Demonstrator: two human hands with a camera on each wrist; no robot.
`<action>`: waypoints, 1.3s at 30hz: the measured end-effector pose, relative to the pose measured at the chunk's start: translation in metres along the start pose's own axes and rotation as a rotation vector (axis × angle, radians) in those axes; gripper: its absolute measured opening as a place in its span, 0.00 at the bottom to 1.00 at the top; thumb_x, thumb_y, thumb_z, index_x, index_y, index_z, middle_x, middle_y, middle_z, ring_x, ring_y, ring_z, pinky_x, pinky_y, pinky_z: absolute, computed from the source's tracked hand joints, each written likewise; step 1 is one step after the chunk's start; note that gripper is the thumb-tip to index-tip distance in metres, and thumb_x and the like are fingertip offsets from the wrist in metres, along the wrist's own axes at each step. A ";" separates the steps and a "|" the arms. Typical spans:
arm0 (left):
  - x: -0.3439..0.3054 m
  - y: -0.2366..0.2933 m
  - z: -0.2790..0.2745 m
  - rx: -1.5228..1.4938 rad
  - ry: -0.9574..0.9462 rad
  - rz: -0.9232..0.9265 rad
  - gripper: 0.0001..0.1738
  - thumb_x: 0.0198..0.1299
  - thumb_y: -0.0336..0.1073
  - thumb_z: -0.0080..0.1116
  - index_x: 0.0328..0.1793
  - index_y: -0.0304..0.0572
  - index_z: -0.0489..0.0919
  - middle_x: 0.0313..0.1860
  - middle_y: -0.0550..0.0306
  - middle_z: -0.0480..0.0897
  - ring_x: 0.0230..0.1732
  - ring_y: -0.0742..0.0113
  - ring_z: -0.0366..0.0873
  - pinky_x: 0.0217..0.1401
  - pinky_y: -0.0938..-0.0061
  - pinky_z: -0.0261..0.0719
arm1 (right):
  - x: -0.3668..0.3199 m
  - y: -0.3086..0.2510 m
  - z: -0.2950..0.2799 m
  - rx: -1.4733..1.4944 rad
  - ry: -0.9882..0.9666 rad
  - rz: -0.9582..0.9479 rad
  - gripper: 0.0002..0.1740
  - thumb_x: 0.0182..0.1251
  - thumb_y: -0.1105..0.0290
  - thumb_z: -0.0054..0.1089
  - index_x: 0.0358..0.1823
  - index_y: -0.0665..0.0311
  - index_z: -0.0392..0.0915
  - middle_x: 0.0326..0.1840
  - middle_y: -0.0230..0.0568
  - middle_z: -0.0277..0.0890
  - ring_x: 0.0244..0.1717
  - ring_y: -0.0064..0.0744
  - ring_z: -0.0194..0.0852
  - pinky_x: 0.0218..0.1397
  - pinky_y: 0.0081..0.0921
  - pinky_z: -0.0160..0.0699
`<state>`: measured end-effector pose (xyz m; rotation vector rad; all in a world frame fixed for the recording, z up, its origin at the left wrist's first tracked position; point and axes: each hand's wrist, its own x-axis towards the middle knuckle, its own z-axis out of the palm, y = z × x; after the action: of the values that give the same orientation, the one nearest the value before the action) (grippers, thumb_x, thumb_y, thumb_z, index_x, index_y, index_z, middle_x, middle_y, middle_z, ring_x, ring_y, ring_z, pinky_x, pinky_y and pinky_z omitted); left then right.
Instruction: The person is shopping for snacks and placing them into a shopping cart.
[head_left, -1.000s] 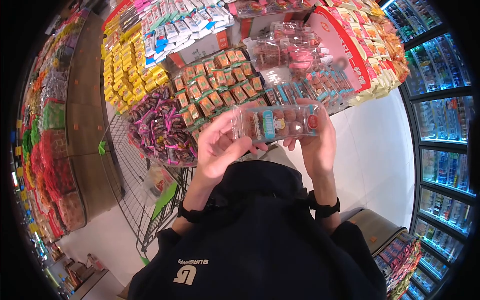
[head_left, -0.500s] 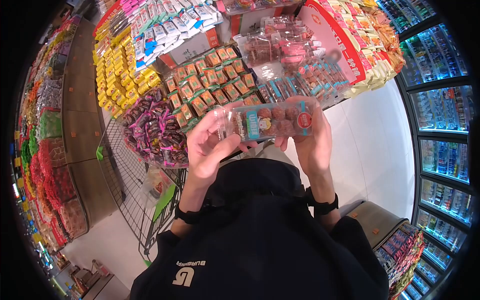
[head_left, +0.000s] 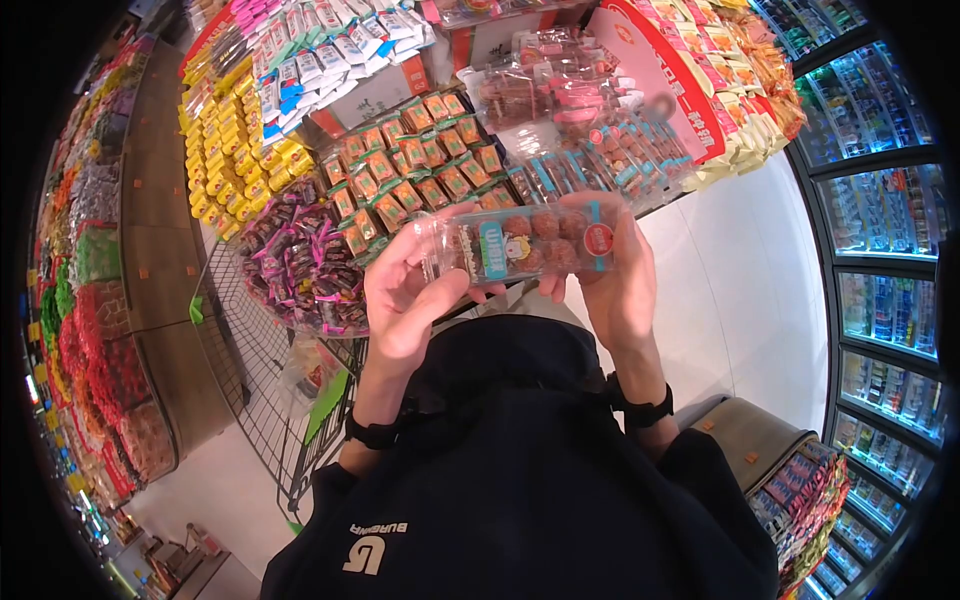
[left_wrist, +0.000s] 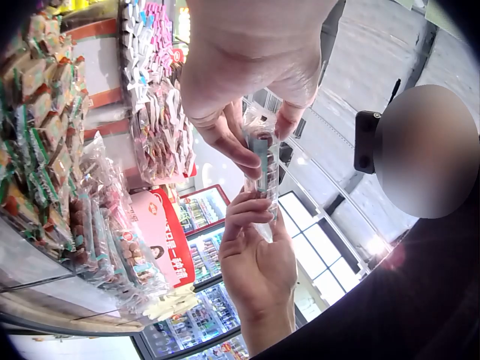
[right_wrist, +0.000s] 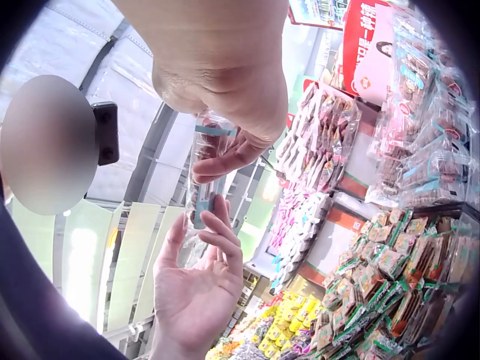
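Both hands hold up a clear plastic pack of round brown balls in front of the chest, its printed front facing up towards the head camera. The left hand grips the crimped left end, thumb over the near edge and fingers behind. At the other end the right hand grips the pack, with fingertips showing below it. Seen edge-on in the left wrist view, the pack is thin and lies between the fingers of both hands. The right wrist view also shows the pack pinched from both ends.
Behind the pack a display holds similar ball packs, orange-and-green wrapped snacks, dark pink-wrapped sweets and yellow packets. A wire shopping cart stands at the left. Lit drink coolers line the right side.
The pack, hands and display have all shifted slightly left in the head view. Glare on the pack has lessened, so the brown balls show more clearly. Both hands keep their grip.
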<state>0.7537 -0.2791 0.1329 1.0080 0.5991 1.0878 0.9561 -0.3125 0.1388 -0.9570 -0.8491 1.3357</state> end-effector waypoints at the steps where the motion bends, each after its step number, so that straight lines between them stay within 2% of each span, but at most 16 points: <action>1: 0.000 0.000 0.000 0.003 0.004 0.002 0.31 0.62 0.26 0.54 0.72 0.20 0.67 0.53 0.42 0.84 0.42 0.58 0.87 0.43 0.74 0.82 | 0.000 0.000 -0.001 0.001 -0.004 0.000 0.34 0.82 0.42 0.32 0.63 0.71 0.66 0.44 0.52 0.81 0.29 0.36 0.82 0.28 0.27 0.78; 12: 0.000 -0.001 -0.001 0.001 -0.004 -0.001 0.33 0.65 0.34 0.59 0.73 0.21 0.66 0.55 0.43 0.83 0.43 0.57 0.87 0.43 0.73 0.81 | 0.000 0.002 -0.001 0.010 -0.020 -0.009 0.34 0.82 0.44 0.33 0.65 0.72 0.64 0.47 0.51 0.81 0.28 0.36 0.82 0.27 0.27 0.79; 20: -0.001 -0.004 -0.002 0.002 -0.023 0.031 0.32 0.66 0.35 0.58 0.72 0.22 0.67 0.57 0.42 0.82 0.43 0.58 0.86 0.43 0.72 0.81 | 0.000 0.007 -0.002 0.105 -0.027 0.025 0.31 0.84 0.50 0.31 0.70 0.72 0.60 0.50 0.52 0.80 0.28 0.37 0.82 0.27 0.27 0.79; 26: -0.001 -0.006 -0.003 0.016 -0.022 0.034 0.31 0.66 0.35 0.57 0.71 0.22 0.68 0.56 0.43 0.82 0.43 0.59 0.86 0.43 0.72 0.81 | 0.000 0.008 -0.002 0.104 -0.041 0.024 0.32 0.84 0.49 0.30 0.69 0.72 0.61 0.49 0.53 0.81 0.28 0.38 0.82 0.29 0.28 0.79; 29: -0.001 -0.007 -0.001 0.022 0.025 0.004 0.28 0.67 0.33 0.58 0.70 0.24 0.70 0.54 0.47 0.83 0.43 0.62 0.85 0.43 0.73 0.81 | 0.001 0.008 -0.001 0.104 -0.019 0.022 0.29 0.84 0.52 0.33 0.68 0.72 0.62 0.48 0.53 0.81 0.30 0.37 0.82 0.32 0.29 0.79; 32: 0.002 -0.010 0.003 0.122 0.148 -0.048 0.21 0.66 0.28 0.60 0.65 0.27 0.75 0.49 0.52 0.85 0.42 0.68 0.84 0.43 0.75 0.82 | -0.001 0.016 -0.007 -0.033 -0.060 -0.015 0.22 0.83 0.62 0.41 0.68 0.70 0.63 0.44 0.44 0.79 0.33 0.29 0.81 0.36 0.24 0.78; 33: 0.003 -0.012 0.004 0.173 0.199 -0.067 0.19 0.66 0.26 0.60 0.63 0.28 0.77 0.48 0.54 0.85 0.42 0.71 0.83 0.43 0.75 0.82 | -0.003 0.019 -0.007 -0.042 -0.044 0.000 0.21 0.81 0.65 0.48 0.67 0.68 0.67 0.41 0.39 0.79 0.34 0.25 0.79 0.37 0.21 0.76; 36: 0.003 -0.022 -0.006 0.185 0.272 -0.125 0.13 0.65 0.24 0.62 0.55 0.31 0.81 0.43 0.58 0.85 0.41 0.76 0.82 0.43 0.76 0.82 | -0.002 0.027 -0.018 -0.353 -0.056 0.030 0.21 0.80 0.64 0.52 0.66 0.67 0.71 0.39 0.37 0.81 0.35 0.23 0.79 0.40 0.20 0.76; 37: 0.003 -0.021 -0.005 0.179 0.278 -0.143 0.10 0.65 0.25 0.63 0.52 0.33 0.82 0.42 0.59 0.85 0.39 0.75 0.82 0.42 0.77 0.82 | -0.001 0.033 -0.024 -0.406 0.013 -0.025 0.19 0.78 0.65 0.54 0.63 0.67 0.73 0.40 0.38 0.81 0.35 0.23 0.80 0.39 0.20 0.77; 39: 0.002 -0.023 -0.004 0.197 0.327 -0.152 0.10 0.65 0.26 0.63 0.51 0.33 0.82 0.42 0.59 0.86 0.37 0.75 0.82 0.41 0.77 0.82 | 0.005 0.046 -0.040 -0.512 0.147 -0.130 0.15 0.76 0.67 0.58 0.58 0.68 0.78 0.40 0.39 0.83 0.35 0.23 0.80 0.39 0.21 0.78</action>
<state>0.7614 -0.2788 0.1109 0.9412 1.0476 1.0808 0.9754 -0.3113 0.0804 -1.3513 -1.1453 0.9371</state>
